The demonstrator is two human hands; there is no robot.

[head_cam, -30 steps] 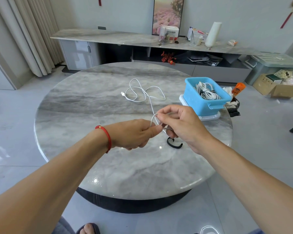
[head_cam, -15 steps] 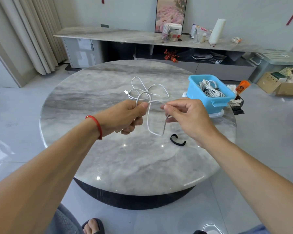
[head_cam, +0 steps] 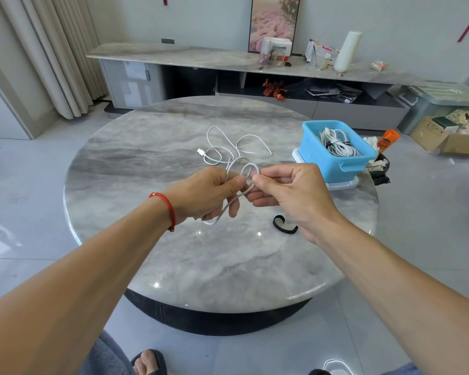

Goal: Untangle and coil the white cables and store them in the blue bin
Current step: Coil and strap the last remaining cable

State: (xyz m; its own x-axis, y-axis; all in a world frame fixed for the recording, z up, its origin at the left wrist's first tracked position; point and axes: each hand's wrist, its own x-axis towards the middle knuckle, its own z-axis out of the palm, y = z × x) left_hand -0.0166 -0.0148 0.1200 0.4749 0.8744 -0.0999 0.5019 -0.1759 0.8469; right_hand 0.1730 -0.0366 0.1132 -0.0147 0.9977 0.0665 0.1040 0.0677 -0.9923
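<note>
A white cable trails in loose loops over the round marble table, its plug end lying at the left of the loops. My left hand grips a short coil of this cable, which hangs down below the fingers. My right hand pinches a small loop of the same cable right beside the left thumb. The blue bin stands at the table's right edge on a white lid, with coiled white cables inside it.
A black strap lies on the table just under my right wrist. Beyond the bin sit a dark bag and an orange tube. A long marble sideboard with clutter runs along the back wall; cardboard boxes stand at far right.
My hands drew apart with a long loop between them, then came back together. The coil in my left hand has gained a turn, and more cable has been drawn in from the table.
</note>
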